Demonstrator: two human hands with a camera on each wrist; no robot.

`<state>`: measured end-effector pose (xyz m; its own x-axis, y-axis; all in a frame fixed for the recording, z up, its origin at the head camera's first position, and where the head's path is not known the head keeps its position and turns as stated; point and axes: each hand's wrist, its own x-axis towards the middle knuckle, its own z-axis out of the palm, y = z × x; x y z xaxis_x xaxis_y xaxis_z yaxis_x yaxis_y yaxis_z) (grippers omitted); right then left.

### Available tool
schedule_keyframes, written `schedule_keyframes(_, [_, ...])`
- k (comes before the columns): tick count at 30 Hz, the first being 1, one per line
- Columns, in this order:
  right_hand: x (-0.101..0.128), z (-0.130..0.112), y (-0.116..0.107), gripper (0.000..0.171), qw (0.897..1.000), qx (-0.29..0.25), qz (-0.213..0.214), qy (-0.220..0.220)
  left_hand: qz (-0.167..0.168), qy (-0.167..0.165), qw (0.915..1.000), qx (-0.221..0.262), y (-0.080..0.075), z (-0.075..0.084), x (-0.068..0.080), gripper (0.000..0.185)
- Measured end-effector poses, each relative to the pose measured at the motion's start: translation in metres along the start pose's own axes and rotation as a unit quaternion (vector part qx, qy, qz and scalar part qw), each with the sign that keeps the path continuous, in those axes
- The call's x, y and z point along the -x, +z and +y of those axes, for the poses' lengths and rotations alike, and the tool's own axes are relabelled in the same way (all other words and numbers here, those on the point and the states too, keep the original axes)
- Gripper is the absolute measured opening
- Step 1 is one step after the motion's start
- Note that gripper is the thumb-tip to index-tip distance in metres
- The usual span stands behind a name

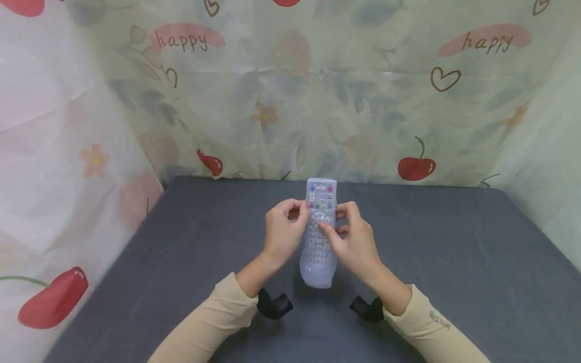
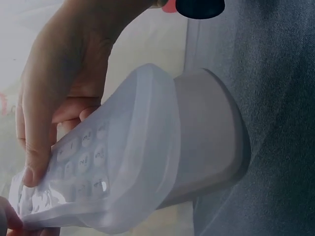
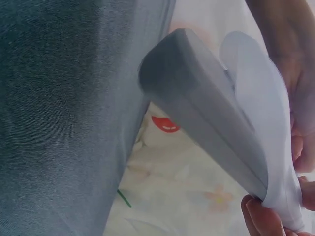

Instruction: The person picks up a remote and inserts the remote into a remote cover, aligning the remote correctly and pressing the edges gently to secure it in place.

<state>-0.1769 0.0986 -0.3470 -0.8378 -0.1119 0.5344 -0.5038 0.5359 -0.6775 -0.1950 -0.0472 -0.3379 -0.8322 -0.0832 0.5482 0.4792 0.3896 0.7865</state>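
Between the two hands stands a remote control (image 2: pixel 209 123) with a translucent soft cover (image 1: pixel 317 272) over its button side. Grey and bare, the remote's lower end sticks out behind the cover in both wrist views; there the cover (image 3: pixel 261 88) stands away from the body. My left hand (image 1: pixel 286 227) pinches the cover's left edge near the upper part. My right hand (image 1: pixel 356 239) grips the right side, its thumb on the front over the buttons and its fingers behind. The fingertips behind the remote are partly hidden.
A dark grey cloth-covered table (image 1: pixel 204 217) lies under the hands. Patterned fabric (image 1: pixel 317 101) hangs behind it and at the sides. Black wrist pieces (image 1: pixel 274 305) show below both forearms, next to beige sleeves (image 1: pixel 227 307).
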Motion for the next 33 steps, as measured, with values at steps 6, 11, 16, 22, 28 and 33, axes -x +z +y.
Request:
schedule_keyframes(6, [-0.001,0.000,-0.003,0.035,1.000,0.006,0.004,0.014,-0.035,0.016,0.9984,-0.041,-0.002,0.001,-0.002,0.015])
schedule_keyframes(11, [0.000,0.001,-0.003,0.035,1.000,0.010,0.008,0.025,-0.073,0.035,0.9931,-0.085,-0.007,0.004,-0.002,0.012])
schedule_keyframes(16, [-0.001,0.001,-0.003,0.034,1.000,0.003,0.007,0.025,-0.084,0.039,0.9913,-0.093,-0.009,0.004,-0.002,0.012])
schedule_keyframes(22, [-0.005,0.001,-0.004,0.034,1.000,0.002,-0.004,0.018,-0.104,-0.006,0.9926,-0.062,-0.010,0.004,-0.008,0.015])
schedule_keyframes(28, [-0.006,0.002,-0.007,0.036,0.999,0.001,-0.018,0.026,-0.138,-0.060,0.9882,-0.028,-0.011,0.007,-0.008,0.018])
schedule_keyframes(33, [-0.006,0.001,-0.008,0.037,0.999,-0.016,-0.024,0.027,-0.135,-0.087,0.9868,0.023,-0.010,0.005,-0.008,0.023])
